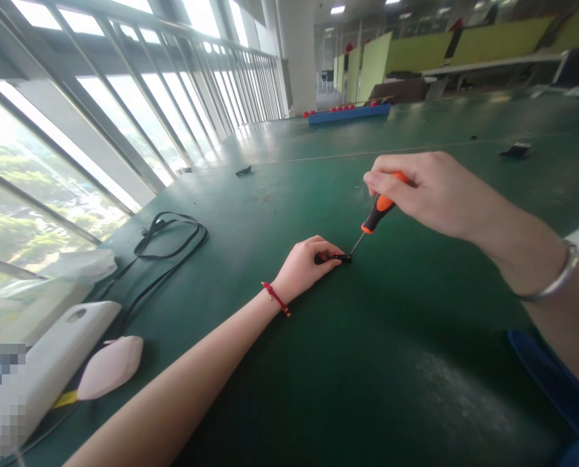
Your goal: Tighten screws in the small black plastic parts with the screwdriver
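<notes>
My right hand (423, 188) is closed around the orange and black handle of a screwdriver (380, 206), which slants down to the left. Its thin metal tip meets, or nearly meets, the right end of a small black part (343, 258). Pinched between the thumb and fingers of my left hand (309, 264), that part is held low at the green tabletop (367, 363). Much of the part is hidden by my fingers, so its exact kind cannot be made out.
A looped black cable (172, 243) lies at the left, near a white box-like device (70, 363) and a pale pink case (111, 368). Small black pieces (244, 171) (515, 151) rest farther back. A blue tray (350, 115) with red items stands at the far edge. Metal railings (182, 91) line the left side.
</notes>
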The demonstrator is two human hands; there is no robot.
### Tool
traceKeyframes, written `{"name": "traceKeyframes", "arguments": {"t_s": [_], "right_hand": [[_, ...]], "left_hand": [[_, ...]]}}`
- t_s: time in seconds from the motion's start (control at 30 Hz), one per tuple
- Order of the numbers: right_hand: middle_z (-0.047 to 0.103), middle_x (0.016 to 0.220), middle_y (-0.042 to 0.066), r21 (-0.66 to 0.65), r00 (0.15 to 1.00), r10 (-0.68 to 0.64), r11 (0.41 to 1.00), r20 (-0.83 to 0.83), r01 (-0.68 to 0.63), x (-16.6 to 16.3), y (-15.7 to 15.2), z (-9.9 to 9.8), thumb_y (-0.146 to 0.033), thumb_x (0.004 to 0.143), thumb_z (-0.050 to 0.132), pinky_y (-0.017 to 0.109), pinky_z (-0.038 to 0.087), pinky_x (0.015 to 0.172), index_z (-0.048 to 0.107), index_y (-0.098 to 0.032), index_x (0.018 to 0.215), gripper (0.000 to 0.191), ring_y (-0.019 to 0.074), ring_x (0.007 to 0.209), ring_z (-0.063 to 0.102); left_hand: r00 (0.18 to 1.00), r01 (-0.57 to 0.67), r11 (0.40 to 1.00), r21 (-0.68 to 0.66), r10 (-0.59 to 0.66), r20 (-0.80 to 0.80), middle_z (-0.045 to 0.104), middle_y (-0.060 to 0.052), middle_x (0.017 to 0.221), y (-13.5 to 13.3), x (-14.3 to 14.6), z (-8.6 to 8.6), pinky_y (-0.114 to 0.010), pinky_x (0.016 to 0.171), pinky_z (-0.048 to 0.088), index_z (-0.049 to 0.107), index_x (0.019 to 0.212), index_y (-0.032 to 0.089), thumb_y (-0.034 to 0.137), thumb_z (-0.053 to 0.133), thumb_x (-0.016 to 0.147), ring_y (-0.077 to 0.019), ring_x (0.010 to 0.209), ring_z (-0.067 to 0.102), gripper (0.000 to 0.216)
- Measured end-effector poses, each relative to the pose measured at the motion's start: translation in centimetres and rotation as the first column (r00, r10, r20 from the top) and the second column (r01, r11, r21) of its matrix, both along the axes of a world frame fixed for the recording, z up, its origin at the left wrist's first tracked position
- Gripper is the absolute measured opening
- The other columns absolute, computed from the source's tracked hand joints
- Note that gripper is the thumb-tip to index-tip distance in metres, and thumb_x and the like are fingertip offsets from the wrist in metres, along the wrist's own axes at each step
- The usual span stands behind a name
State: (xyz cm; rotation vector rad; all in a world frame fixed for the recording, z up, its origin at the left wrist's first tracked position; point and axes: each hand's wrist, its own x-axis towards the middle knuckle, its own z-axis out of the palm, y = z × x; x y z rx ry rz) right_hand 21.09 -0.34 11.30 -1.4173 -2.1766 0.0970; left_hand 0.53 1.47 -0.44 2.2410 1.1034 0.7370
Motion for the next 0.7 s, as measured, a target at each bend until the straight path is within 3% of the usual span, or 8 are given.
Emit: {"name": "traceKeyframes", "arguments": {"t_s": [0.13, 0.2, 0.23, 0.33, 0.43, 0.47, 0.63, 0.7], "right_hand": [[0.049, 0.056, -0.004, 0.02, 1.0, 0.002, 1.0, -0.02, -0.001, 0.05, 0.25, -0.18, -0.028, 0.08, 0.055, 0.028, 0.028, 0.05, 0.054, -0.023, 0.084, 0.006, 0.0104, 0.046, 0.039], [0.051, 0.058, -0.005, 0.017, 0.999, 0.024, 1.0, -0.03, -0.023, -0.02, 0.25, -0.26, -0.027, 0.078, 0.056, 0.027, 0.029, 0.049, 0.052, -0.024, 0.09, 0.013, 0.0104, 0.047, 0.041], [0.049, 0.056, -0.005, 0.012, 1.0, 0.024, 1.0, -0.018, -0.024, -0.07, 0.19, -0.27, -0.031, 0.08, 0.054, 0.027, 0.028, 0.048, 0.052, -0.024, 0.084, 0.009, 0.0101, 0.046, 0.04], [0.042, 0.047, -0.004, -0.001, 1.0, 0.004, 1.0, 0.027, -0.004, -0.26, -0.15, -0.17, -0.044, 0.088, 0.043, 0.027, 0.024, 0.045, 0.052, -0.021, 0.063, 0.034, 0.0091, 0.04, 0.033], [0.047, 0.05, -0.006, -0.002, 1.0, 0.005, 1.0, 0.012, -0.005, -0.46, -0.5, -0.02, -0.032, 0.08, 0.051, 0.026, 0.027, 0.046, 0.057, -0.023, 0.084, 0.011, 0.0099, 0.042, 0.038], [0.049, 0.053, -0.006, -0.007, 1.0, 0.01, 1.0, 0.009, -0.01, -0.51, -0.58, 0.02, -0.029, 0.078, 0.053, 0.025, 0.029, 0.047, 0.055, -0.024, 0.092, 0.016, 0.0106, 0.044, 0.041], [0.049, 0.05, -0.004, -0.052, 0.997, -0.016, 0.998, 0.07, 0.019, -0.48, -0.49, -0.02, -0.044, 0.087, 0.042, 0.025, 0.028, 0.047, 0.055, -0.023, 0.072, 0.028, 0.0107, 0.043, 0.04], [0.05, 0.053, -0.004, -0.037, 0.999, -0.021, 0.999, 0.045, 0.023, -0.39, -0.34, -0.12, -0.04, 0.085, 0.046, 0.025, 0.029, 0.047, 0.055, -0.024, 0.08, 0.019, 0.0109, 0.045, 0.042]], "left_hand": [[0.999, -0.021, 1.0, -0.003, 0.021, -0.025, 0.063, -0.003, 0.089, 0.08, 0.06, 0.05, -0.024, 0.068, 0.047, 0.073, 0.094, 0.019, 0.023, 0.061, 0.081, -0.0125, 0.073, 0.056, 0.018], [0.999, -0.027, 1.0, -0.014, 0.027, -0.031, 0.063, -0.003, 0.09, 0.05, 0.08, 0.13, -0.024, 0.068, 0.047, 0.072, 0.095, 0.019, 0.023, 0.061, 0.081, -0.0126, 0.073, 0.056, 0.018], [0.999, -0.028, 0.999, -0.022, 0.027, -0.03, 0.063, -0.003, 0.091, 0.02, 0.07, 0.18, -0.025, 0.069, 0.048, 0.072, 0.095, 0.019, 0.023, 0.061, 0.081, -0.0127, 0.074, 0.057, 0.018], [0.999, -0.021, 0.999, -0.041, 0.02, -0.029, 0.064, -0.004, 0.093, -0.09, 0.01, 0.31, -0.026, 0.073, 0.048, 0.072, 0.096, 0.018, 0.023, 0.06, 0.081, -0.0135, 0.076, 0.058, 0.019], [1.0, -0.014, 0.999, -0.051, 0.013, -0.024, 0.064, -0.004, 0.095, -0.15, -0.11, 0.36, -0.027, 0.076, 0.049, 0.072, 0.097, 0.019, 0.021, 0.058, 0.082, -0.0144, 0.079, 0.059, 0.021], [1.0, -0.012, 0.998, -0.055, 0.011, -0.019, 0.064, -0.004, 0.095, -0.15, -0.14, 0.36, -0.027, 0.076, 0.049, 0.072, 0.098, 0.019, 0.021, 0.058, 0.082, -0.0144, 0.079, 0.059, 0.021], [1.0, -0.024, 0.996, -0.083, 0.025, 0.008, 0.065, -0.004, 0.093, -0.06, -0.23, 0.37, -0.028, 0.076, 0.048, 0.071, 0.097, 0.019, 0.021, 0.059, 0.081, -0.015, 0.079, 0.059, 0.02], [0.999, -0.033, 0.995, -0.098, 0.034, 0.012, 0.065, -0.004, 0.093, -0.05, -0.24, 0.41, -0.028, 0.075, 0.048, 0.071, 0.096, 0.018, 0.021, 0.06, 0.081, -0.0153, 0.079, 0.059, 0.019]]}}
